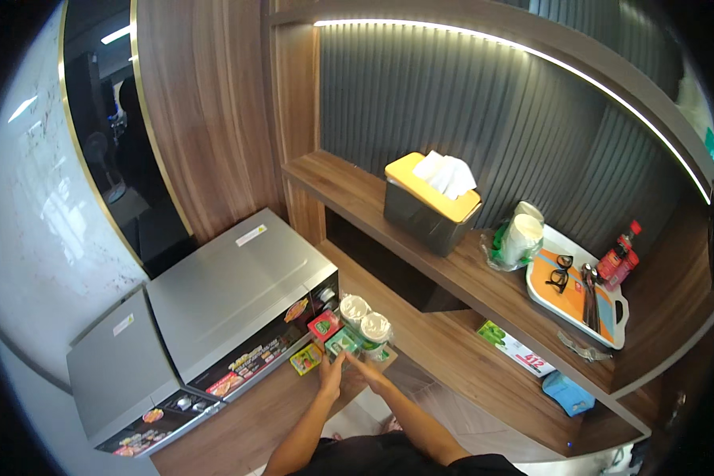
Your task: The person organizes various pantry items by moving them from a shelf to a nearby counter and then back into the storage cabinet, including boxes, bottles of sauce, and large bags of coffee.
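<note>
My left hand (331, 376) and my right hand (367, 373) meet at the near side of a small green box (343, 343), their fingertips at its edge. A red box (324, 325) stands just left of it, and a yellow packet (306, 359) lies further left by the steel appliance. Behind the green box are two wrapped stacks of paper cups (375, 327). The fingers partly cover the green box; whether it is lifted cannot be told.
Two steel countertop ovens (244, 297) stand at left. The wooden shelf (357, 184) above holds a tissue box (428, 208), bagged paper cups (522, 238) and a white-rimmed tray (535, 291) with glasses, cutlery and red bottles near it. A blue pouch (568, 392) lies on the lower shelf.
</note>
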The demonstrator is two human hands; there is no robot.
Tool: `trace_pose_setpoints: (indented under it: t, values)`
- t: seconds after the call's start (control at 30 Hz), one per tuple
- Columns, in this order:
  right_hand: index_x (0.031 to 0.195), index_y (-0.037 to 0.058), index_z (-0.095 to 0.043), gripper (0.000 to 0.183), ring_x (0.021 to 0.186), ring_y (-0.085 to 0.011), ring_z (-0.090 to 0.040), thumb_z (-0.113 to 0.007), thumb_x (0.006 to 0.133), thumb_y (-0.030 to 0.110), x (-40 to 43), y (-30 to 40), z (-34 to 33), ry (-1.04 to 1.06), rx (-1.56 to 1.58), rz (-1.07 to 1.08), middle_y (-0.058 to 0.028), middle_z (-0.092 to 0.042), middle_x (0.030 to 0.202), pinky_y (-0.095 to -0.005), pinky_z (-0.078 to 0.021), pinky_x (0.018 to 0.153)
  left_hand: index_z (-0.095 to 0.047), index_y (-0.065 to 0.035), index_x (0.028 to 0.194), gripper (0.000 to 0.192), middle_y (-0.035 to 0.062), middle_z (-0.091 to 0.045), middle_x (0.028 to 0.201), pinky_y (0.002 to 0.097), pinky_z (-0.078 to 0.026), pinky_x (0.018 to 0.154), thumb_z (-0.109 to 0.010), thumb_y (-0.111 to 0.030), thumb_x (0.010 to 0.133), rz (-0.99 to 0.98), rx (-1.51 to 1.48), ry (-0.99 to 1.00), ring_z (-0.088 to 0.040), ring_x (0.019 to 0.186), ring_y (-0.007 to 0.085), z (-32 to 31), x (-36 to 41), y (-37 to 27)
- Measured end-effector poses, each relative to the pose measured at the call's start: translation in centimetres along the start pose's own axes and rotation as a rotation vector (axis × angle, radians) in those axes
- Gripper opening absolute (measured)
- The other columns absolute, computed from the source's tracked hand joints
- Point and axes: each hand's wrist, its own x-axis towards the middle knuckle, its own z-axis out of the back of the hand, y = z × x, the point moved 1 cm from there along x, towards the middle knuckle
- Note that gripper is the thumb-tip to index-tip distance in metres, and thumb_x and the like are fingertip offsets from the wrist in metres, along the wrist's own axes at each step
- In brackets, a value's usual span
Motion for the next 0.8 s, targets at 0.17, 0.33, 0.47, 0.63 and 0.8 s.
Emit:
trace_pose_setpoints:
  t: [0.17,0.33,0.47,0.63,0.8]
  values:
    - [0.14,0.0042,-0.029,0.077,0.113,-0.0286,-0.053,-0.063,0.085,0.045,-1.5,-4.0,2.8,0.112,-0.037,0.124,-0.0182,-0.047,0.13,-0.0406,-0.0456,0.092,-0.039,-0.0049,0.132,0.054,0.0101,-0.045,0.131,0.033,-0.035,0.097,-0.059,-0.024,0.086,0.076,-0.083,0.032,-0.042,0.121,0.0202,0.9,-4.6,-0.8]
    - [0.14,0.0031,-0.029,0.065,0.12,-0.0294,-0.048,-0.056,0.091,0.036,-10.9,1.1,3.6,0.225,0.24,0.335,-0.0199,-0.046,0.132,-0.0429,-0.0396,0.099,-0.037,-0.0027,0.134,0.056,0.0158,-0.044,0.131,0.0424,-0.033,0.101,-0.055,-0.031,0.09,0.241,-0.161,0.269,-0.041,0.123,0.0275,-0.1,-9.9,-4.8]
    - [0.14,0.004,-0.029,0.062,0.122,-0.031,-0.046,-0.056,0.091,0.031,-15.5,2.2,5.7,0.105,0.383,0.513,-0.0205,-0.045,0.133,-0.0447,-0.0375,0.101,-0.036,-0.0025,0.134,0.052,0.0178,-0.04,0.136,0.0453,-0.036,0.1,-0.046,-0.033,0.093,0.216,-0.245,0.508,-0.037,0.128,0.0298,-1.8,-10.7,-4.4]
    - [0.139,0.0041,-0.031,0.069,0.114,-0.0285,-0.05,-0.062,0.085,0.034,-21.2,1.7,8.6,-0.07,0.466,0.675,-0.0186,-0.051,0.123,-0.042,-0.0393,0.097,-0.031,0.0008,0.137,0.057,0.0186,-0.04,0.137,0.0443,-0.037,0.099,-0.047,-0.032,0.093,0.275,-0.16,0.654,-0.039,0.128,0.0301,-5.9,-13.0,-4.4]
    - [0.139,0.0041,-0.032,0.065,0.106,-0.0267,-0.053,-0.059,0.086,0.031,-28.2,-0.8,11.7,-0.177,0.509,0.834,-0.0171,-0.054,0.116,-0.0399,-0.0392,0.094,-0.031,-0.0026,0.138,0.061,0.0171,-0.041,0.137,0.0481,-0.037,0.1,-0.046,-0.039,0.092,0.302,-0.117,0.875,-0.04,0.127,0.0303,-10.9,-17.4,-4.3]
